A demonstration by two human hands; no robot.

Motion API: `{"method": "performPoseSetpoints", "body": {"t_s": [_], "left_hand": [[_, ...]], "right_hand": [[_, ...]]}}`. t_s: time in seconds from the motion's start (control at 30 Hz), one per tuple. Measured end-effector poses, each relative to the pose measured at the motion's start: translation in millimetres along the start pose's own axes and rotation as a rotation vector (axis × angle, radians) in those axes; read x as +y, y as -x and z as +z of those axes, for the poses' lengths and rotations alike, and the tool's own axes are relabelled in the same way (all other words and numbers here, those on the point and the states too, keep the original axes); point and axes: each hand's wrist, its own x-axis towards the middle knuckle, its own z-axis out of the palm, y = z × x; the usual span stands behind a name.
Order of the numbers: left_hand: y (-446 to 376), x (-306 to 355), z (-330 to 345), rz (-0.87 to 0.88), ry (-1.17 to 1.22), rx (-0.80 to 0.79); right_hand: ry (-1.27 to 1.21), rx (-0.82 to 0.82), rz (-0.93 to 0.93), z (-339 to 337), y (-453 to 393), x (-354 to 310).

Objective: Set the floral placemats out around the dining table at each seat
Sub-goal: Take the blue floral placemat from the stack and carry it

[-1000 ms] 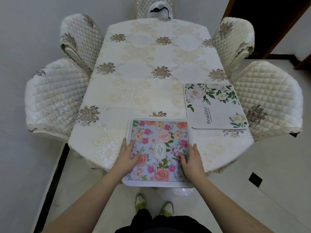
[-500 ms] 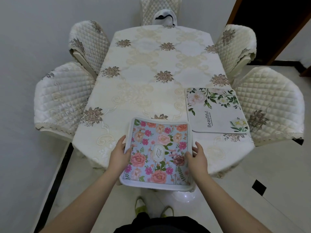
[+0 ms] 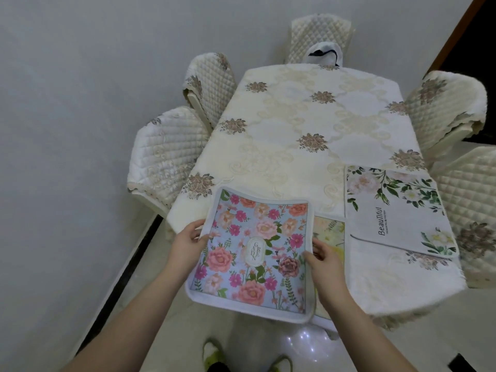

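A blue placemat with pink and orange flowers [image 3: 255, 251] is lifted off the near end of the dining table [image 3: 308, 135] and shifted left. My left hand [image 3: 188, 242] grips its left edge and my right hand [image 3: 326, 260] grips its right edge. Under it a yellowish placemat [image 3: 330, 232] lies on the table, mostly hidden. A white placemat with green leaves and the word Beautiful [image 3: 397, 210] lies flat at the near right seat.
Quilted cream chairs stand round the table: two on the left [image 3: 166, 154], two on the right [image 3: 445, 108] and one at the far end [image 3: 319, 36]. A white bag with a black handle [image 3: 323, 53] sits at the far end. A grey wall runs along the left.
Both hands went from pressing on the blue floral mat to gripping its side edges, then lifted it and carried it left, which uncovered a yellowish mat beneath. My view swung left.
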Motion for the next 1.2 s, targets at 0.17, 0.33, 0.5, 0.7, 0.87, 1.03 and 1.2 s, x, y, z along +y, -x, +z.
{"method": "performPoseSetpoints", "body": {"t_s": [0.17,0.33,0.5,0.7,0.87,1.03,1.2], "left_hand": [[1,0,-55,-0.011,0.095,0.029],[-11,-20,-123,-0.002,0.135,0.103],[-22,-43,-211,0.025,0.157,0.155],[-35,-53,-295,0.042,0.187,0.213],[-50,-40,-333,0.091,0.185,0.231],[-84,-15,-335,0.143,0.151,0.198],[-135,11,-326,0.151,0.151,0.132]], "right_hand": [[0.004,-0.054,-0.049,50,9,-20],[0.038,-0.119,-0.092,120,28,-44],[0.062,-0.156,-0.117,202,56,-56],[0.077,-0.197,-0.164,282,73,-74],[0.022,-0.213,-0.177,316,76,-98],[0.052,-0.197,-0.205,328,52,-116],[0.026,-0.117,-0.207,338,8,-125]]}}
